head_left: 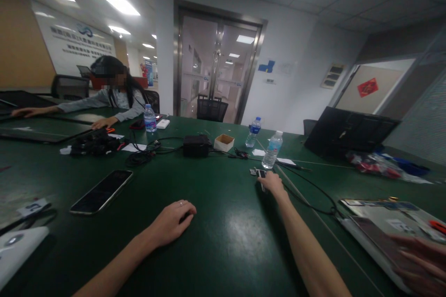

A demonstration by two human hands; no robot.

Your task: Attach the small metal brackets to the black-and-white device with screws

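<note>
Writing first: wall sign (78, 39) far beyond our left hand (174, 223) has a wave-shaped logo, a line of large Chinese characters and smaller lines below; too blurred for us to read. Red paper (368, 87) on the door past our right hand (273, 182) has gold lettering, also unreadable. Bottle just beyond our right hand (272, 151) wears a light-blue label; the blue-capped bottle behind it (253, 133) a darker blue one. A third bottle (150, 119), beyond our left hand, has a blue label with reddish letters. No brand we can confirm.

Hands are well apart. Left lies loosely curled on the table, ring on one finger, nothing visible in it. Right has its fingers on a small dark-and-white item (261, 173), just in front of the nearest bottle; we can't tell if the grip is closed. Small silver piece (252, 172) just left of it.

Surface: dark green table (216, 260), glossy, light glare between our forearms. Phone (102, 192) left of our left hand; black box (196, 145) with cables ahead of it.

Room: glass double doors (198, 46) straight ahead, white walls, panel ceiling, strip lights left. Co-worker in grey sleeves (127, 114) sits beyond our left hand; another person's hand (423, 260) is at far right.
</note>
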